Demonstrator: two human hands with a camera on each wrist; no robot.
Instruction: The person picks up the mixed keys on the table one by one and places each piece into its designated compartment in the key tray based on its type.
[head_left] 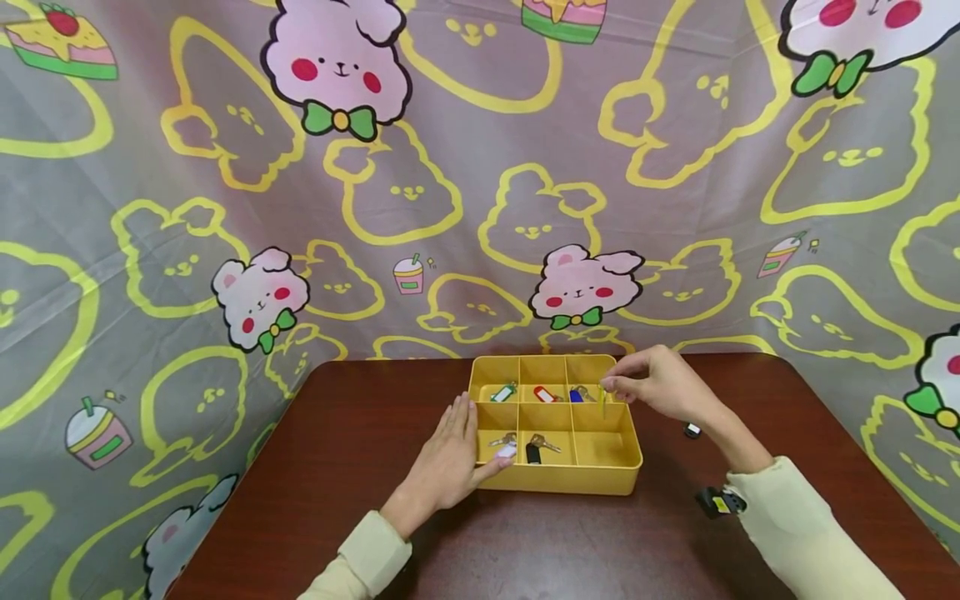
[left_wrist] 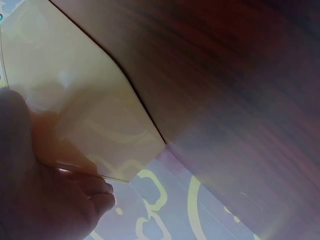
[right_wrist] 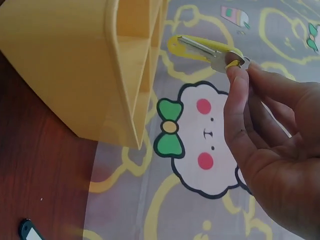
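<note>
A yellow divided box (head_left: 558, 479) stands on the table. My right hand (head_left: 663, 385) pinches a key (right_wrist: 220, 61) with a yellow tag (right_wrist: 200, 47) by its ring, above the box's right side. My left hand (head_left: 444, 458) rests against the box's left side, fingers straight, thumb at the front wall. In the back row lie keys with a green tag (head_left: 502, 392), a red tag (head_left: 544, 394) and a blue tag (head_left: 576, 396), one per compartment. Keys with a white tag (head_left: 507, 450) and a black tag (head_left: 533, 452) lie in the front left and front middle compartments.
A small dark tag with a white label (head_left: 692, 430) lies on the brown table (head_left: 337, 467), right of the box. Near the right cuff is a small black device (head_left: 720, 502). A patterned cloth (head_left: 465, 167) hangs behind the table and along its sides.
</note>
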